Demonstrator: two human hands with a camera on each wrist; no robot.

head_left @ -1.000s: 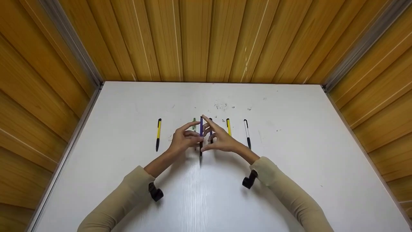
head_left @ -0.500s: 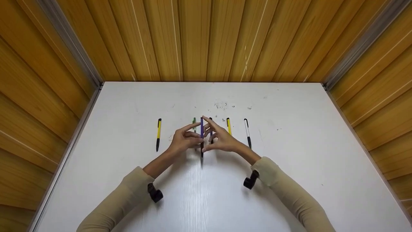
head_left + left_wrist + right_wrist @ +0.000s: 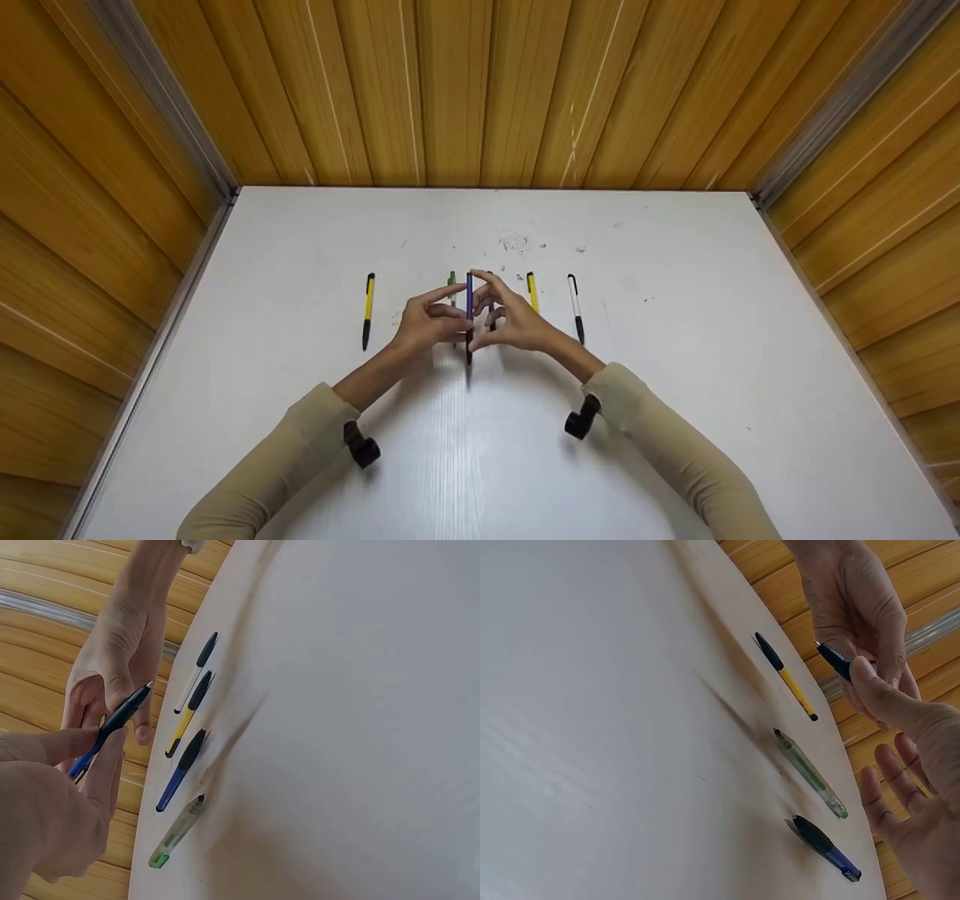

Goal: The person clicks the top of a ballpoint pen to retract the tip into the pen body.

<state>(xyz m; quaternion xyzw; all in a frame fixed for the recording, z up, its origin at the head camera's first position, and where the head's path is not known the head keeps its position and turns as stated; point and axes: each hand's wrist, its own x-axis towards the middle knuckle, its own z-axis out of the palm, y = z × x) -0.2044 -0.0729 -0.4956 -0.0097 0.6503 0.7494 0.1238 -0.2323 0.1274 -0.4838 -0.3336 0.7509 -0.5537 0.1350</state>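
Observation:
A blue-purple pen with a black grip (image 3: pixel 469 300) is held up over the table between both hands, its tip toward the person. My left hand (image 3: pixel 427 321) pinches it at the middle with thumb and fingers. At the pen's far end lies the index fingertip of my right hand (image 3: pixel 521 322), while that thumb touches the black grip. In the left wrist view the bare metal point of the pen (image 3: pixel 120 716) shows. Behind the hands, partly covered in the head view, lie a clear green pen (image 3: pixel 176 832) and another blue pen (image 3: pixel 181 769).
On the white table (image 3: pixel 300 240), a yellow pen (image 3: pixel 368 311) lies to the left. A second yellow pen (image 3: pixel 532 289) and a white pen (image 3: pixel 575 304) lie to the right, all in one row. Wood-patterned walls (image 3: pixel 450 90) enclose the far side and both sides.
The index finger of my right hand has bent more at the pen's far end. Both hands and the pen otherwise stay nearly in place, and the pens on the table have not moved.

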